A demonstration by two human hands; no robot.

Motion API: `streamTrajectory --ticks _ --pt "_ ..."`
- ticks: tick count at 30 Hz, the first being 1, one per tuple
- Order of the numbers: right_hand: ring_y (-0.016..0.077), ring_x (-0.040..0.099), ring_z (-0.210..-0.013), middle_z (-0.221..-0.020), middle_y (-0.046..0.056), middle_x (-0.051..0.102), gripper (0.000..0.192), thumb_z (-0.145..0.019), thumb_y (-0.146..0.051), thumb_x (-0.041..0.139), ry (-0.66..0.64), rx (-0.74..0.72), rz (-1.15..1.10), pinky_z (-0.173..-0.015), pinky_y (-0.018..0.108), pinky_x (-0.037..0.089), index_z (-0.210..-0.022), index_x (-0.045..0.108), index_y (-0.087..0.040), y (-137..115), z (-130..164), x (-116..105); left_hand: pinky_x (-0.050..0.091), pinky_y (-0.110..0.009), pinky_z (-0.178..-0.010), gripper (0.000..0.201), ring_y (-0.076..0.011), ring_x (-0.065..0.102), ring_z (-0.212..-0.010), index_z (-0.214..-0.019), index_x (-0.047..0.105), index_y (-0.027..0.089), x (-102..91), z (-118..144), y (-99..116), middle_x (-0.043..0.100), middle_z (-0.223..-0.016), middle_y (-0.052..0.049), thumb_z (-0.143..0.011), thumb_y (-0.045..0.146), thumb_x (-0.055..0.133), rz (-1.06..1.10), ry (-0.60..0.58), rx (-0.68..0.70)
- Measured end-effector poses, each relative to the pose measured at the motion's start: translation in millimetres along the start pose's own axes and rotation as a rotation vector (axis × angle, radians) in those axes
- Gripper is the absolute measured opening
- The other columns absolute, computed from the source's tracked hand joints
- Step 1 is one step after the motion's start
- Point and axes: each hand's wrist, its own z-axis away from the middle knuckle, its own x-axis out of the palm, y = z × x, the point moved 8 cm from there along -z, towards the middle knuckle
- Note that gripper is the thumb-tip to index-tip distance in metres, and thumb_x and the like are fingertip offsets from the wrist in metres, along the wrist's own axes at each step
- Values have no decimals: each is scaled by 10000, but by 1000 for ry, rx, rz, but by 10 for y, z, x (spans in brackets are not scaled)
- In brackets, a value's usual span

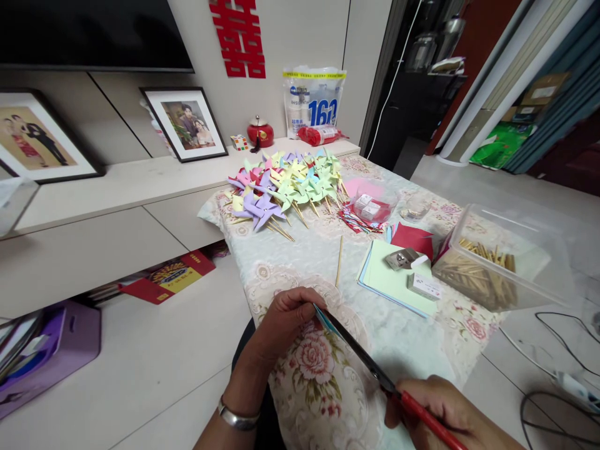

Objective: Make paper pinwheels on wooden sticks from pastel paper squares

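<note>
1. one low table (422, 350) under a floral cloth carries everything, set close to the person so that each supply lies within arm's reach.
2. a clear plastic tub (497, 262) of wooden sticks sits at the right edge, open on top, handy for the right side.
3. dozens of pastel paper pinwheels (285, 184) lie heaped at the far end, seemingly parked away from the cutting spot.
4. a stack of coloured paper sheets (389, 281) lies mid-table, with a small box resting on it.
5. the left hand (281, 325) pinches a small teal paper piece (321, 314) on edge, fingers closed narrowly on it, just above the near table edge.
6. the right hand (445, 412) is wrapped around the red handles of scissors (370, 365), whose blades meet the paper piece's edge.
7. a single loose stick (339, 261) lies beyond the hands.
</note>
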Motion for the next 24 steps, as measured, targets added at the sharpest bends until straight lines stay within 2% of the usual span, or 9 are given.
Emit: streamTrajectory --ticks 3,5,8,11,14,17,21,24 --pt "51 333 -383 -468 -91 382 553 -860 -693 547 30 -60 93 -395 152 292 -1012 639 -170 -162 -78 -52 491 -255 -634 186 -149 614 -651 -773 770 160 7 6 5 686 -719 -52 -736 332 828 4 18 -20" --pt "69 334 -397 -465 -82 389 551 -878 -696 489 163 -149 224 -398 175 276 -953 630 -169 -460 -107 -134 491 -253 -624 195 -146 611 -639 -767 765 153 21 11 9 682 -708 -51 -732 334 830 11 8 -25" --pt "135 522 -611 -672 1 548 374 -894 -537 560 457 -211 636 -552 233 395 -763 552 -187 -932 -137 -265 495 -252 -602 186 -139 607 -614 -766 757 162 37 18 18 682 -696 -41 -734 331 829 65 -24 -16" --pt "200 601 -702 -819 79 655 233 -907 -385 527 597 -129 1034 -632 293 406 -807 582 -182 -1171 -296 -292 497 -250 -582 190 -147 621 -607 -771 752 168 43 32 44 692 -684 -43 -740 341 825 123 -68 15" --pt "257 664 -803 -932 139 686 197 -889 -289 511 614 -76 1195 -675 316 426 -912 644 -145 -1256 -558 -265 480 -232 -540 170 -149 635 -589 -776 741 183 57 63 80 686 -658 -33 -764 339 806 205 -140 57" --pt "289 688 -892 -1019 176 694 238 -877 -268 523 598 -89 1240 -713 328 455 -979 674 -114 -1326 -807 -172 460 -214 -518 175 -139 626 -588 -772 722 198 19 93 75 676 -662 -20 -766 353 803 262 -145 73" --pt "288 705 -908 -1047 182 712 255 -864 -247 573 512 -141 1281 -714 316 470 -1037 692 -101 -1447 -985 -2 460 -208 -507 192 -131 615 -586 -767 699 205 -38 89 72 665 -678 -7 -753 362 809 303 -98 87" --pt "291 717 -873 -992 180 744 229 -868 -219 576 435 -173 1316 -691 316 457 -1013 717 -112 -1611 -979 -14 487 -208 -535 213 -128 629 -608 -786 686 190 -62 -14 114 673 -704 -5 -739 344 825 318 43 67"
